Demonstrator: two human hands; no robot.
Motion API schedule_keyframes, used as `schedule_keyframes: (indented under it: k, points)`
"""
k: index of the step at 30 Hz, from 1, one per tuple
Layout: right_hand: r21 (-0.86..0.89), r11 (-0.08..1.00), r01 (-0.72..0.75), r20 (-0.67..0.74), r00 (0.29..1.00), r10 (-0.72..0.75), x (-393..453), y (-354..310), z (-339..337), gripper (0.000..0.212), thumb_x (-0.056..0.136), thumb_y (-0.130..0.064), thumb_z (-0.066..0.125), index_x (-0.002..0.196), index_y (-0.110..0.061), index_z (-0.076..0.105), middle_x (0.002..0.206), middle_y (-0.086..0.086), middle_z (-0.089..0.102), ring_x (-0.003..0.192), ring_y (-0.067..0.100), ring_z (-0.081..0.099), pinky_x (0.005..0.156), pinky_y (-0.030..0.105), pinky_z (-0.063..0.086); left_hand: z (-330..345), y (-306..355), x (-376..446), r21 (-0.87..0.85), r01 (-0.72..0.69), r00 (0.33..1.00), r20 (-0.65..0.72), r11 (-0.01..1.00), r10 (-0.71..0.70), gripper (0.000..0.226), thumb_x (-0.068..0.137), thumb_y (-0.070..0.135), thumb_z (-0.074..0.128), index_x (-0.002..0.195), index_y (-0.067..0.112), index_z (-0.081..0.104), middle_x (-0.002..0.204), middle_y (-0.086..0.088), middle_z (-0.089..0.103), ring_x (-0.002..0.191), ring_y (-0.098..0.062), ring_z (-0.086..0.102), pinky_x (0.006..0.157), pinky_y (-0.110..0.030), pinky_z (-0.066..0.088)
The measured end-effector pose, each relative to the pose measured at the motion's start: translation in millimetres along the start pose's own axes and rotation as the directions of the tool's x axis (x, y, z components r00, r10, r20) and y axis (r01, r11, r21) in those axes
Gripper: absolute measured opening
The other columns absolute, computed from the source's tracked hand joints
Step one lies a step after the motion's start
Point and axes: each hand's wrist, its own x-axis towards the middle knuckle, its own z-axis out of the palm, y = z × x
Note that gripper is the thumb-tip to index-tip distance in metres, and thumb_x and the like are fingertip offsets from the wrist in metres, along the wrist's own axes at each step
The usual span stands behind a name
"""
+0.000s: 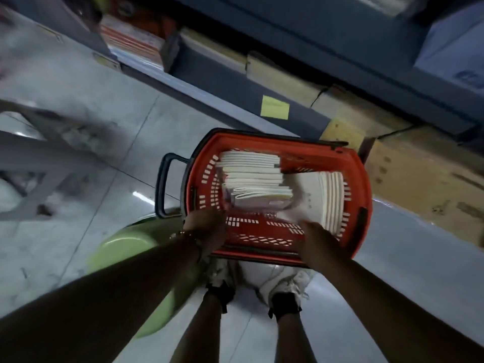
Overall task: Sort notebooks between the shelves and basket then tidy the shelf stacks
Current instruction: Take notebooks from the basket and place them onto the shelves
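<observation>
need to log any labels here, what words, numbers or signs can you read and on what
None can be read.
Yellow note on the shelf edge: no writing visible.
Blue mark on the pale box, top right: blurred.
Notebooks in the red basket: only page edges show.

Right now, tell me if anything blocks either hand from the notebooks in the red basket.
Nothing visible does. The red basket is open at the top, and the left hand and right hand are already inside its near rim, right at the notebooks. The frame is too blurred to tell whether either hand grips them.
</observation>
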Motion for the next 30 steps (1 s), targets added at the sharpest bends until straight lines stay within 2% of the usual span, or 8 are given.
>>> schedule_keyframes:
  k: [2, 5, 10, 13, 18, 23, 26, 30]
  points:
    - [0.034, 0.999, 0.006, -0.031, 1.000, -0.005, 41.2, 7.2, 15.9, 0.055, 0.091, -0.033, 0.058, 0.143, -0.025, 0.043, 0.135, 0.005, 0.056, 0.118, 0.025, 0.058, 0.096, 0.037, 0.050, 13.0, 12.6, 32.1, -0.023, 0.022, 0.999, -0.026, 0.999, -0.023, 0.046, 0.100, 0.030, 0.042, 0.143, 0.015, 0.040, 0.138, -0.010, 0.056, 0.114, -0.028, 0.063, 0.091, -0.042, 0.054]
    - [0.158, 0.987, 0.010, -0.129, 0.992, 0.010, 89.1, 10.7, 27.9, 0.044, 0.091, -0.040, 0.052, 0.132, -0.028, 0.047, 0.112, 0.000, 0.065, 0.083, 0.017, 0.065, 0.059, 0.028, 0.048, 30.8, 28.4, 69.2, -0.120, 0.090, 0.994, -0.048, 0.989, -0.096, 0.048, 0.096, 0.027, 0.047, 0.142, 0.020, 0.034, 0.149, -0.018, 0.044, 0.109, -0.033, 0.064, 0.079, -0.042, 0.055]
    - [0.457, 0.883, -0.104, -0.169, 0.965, 0.201, 136.7, 15.9, 37.6, 0.043, 0.094, -0.028, 0.062, 0.133, -0.015, 0.050, 0.121, 0.006, 0.063, 0.081, 0.011, 0.053, 0.064, 0.024, 0.043, 70.0, 35.6, 81.0, -0.373, 0.058, 0.962, -0.228, 0.926, -0.152, 0.035, 0.098, 0.019, 0.048, 0.131, 0.022, 0.035, 0.123, -0.008, 0.060, 0.092, -0.023, 0.065, 0.062, -0.029, 0.046]
    - [0.543, 0.832, -0.114, -0.178, 0.953, 0.246, 142.9, 18.4, 45.5, 0.028, 0.089, -0.025, 0.069, 0.114, -0.017, 0.057, 0.099, -0.002, 0.064, 0.071, 0.001, 0.052, 0.050, 0.018, 0.039, 86.4, 28.9, 79.7, -0.391, 0.018, 0.965, -0.236, 0.920, -0.119, 0.020, 0.100, 0.026, 0.049, 0.119, 0.025, 0.043, 0.107, 0.002, 0.063, 0.084, -0.015, 0.062, 0.064, -0.028, 0.045]
    - [0.532, 0.843, -0.077, -0.175, 0.964, 0.199, 131.4, 29.2, 55.4, 0.027, 0.084, -0.034, 0.075, 0.095, -0.017, 0.057, 0.090, 0.000, 0.065, 0.087, 0.020, 0.063, 0.066, 0.026, 0.045, 89.2, 23.0, 80.6, -0.248, -0.014, 1.000, -0.025, 0.969, 0.008, 0.028, 0.105, 0.025, 0.041, 0.130, 0.023, 0.053, 0.123, -0.003, 0.065, 0.110, -0.020, 0.063, 0.094, -0.036, 0.052]
    - [0.639, 0.765, -0.079, -0.003, 0.994, 0.105, 104.3, 32.4, 43.0, 0.059, 0.082, -0.041, 0.076, 0.131, -0.022, 0.050, 0.115, -0.003, 0.056, 0.102, 0.015, 0.056, 0.069, 0.021, 0.042, 58.5, 18.2, 67.7, -0.262, -0.068, 0.996, -0.082, 0.963, 0.048, 0.039, 0.104, 0.011, 0.038, 0.140, 0.023, 0.047, 0.124, -0.009, 0.066, 0.108, -0.023, 0.063, 0.087, -0.030, 0.050]
    - [0.704, 0.703, -0.098, 0.117, 0.993, 0.021, 91.9, 37.1, 34.1, 0.079, 0.077, -0.037, 0.082, 0.144, -0.030, 0.041, 0.126, -0.011, 0.049, 0.116, 0.015, 0.053, 0.086, 0.026, 0.046, 27.7, 12.3, 52.8, -0.366, -0.140, 0.987, -0.120, 0.920, 0.103, 0.037, 0.104, 0.015, 0.042, 0.138, 0.025, 0.052, 0.122, -0.006, 0.067, 0.107, -0.021, 0.064, 0.081, -0.025, 0.043]
    - [0.788, 0.611, -0.076, 0.122, 0.992, -0.034, 68.5, 33.8, 8.2, 0.040, 0.082, -0.020, 0.079, 0.117, -0.031, 0.063, 0.111, -0.014, 0.071, 0.113, 0.014, 0.062, 0.086, 0.023, 0.047, -26.2, 7.7, 27.7, -0.573, -0.216, 0.976, -0.152, 0.791, 0.157, 0.019, 0.102, 0.024, 0.053, 0.114, 0.026, 0.068, 0.100, 0.011, 0.071, 0.092, -0.001, 0.066, 0.074, -0.018, 0.048]
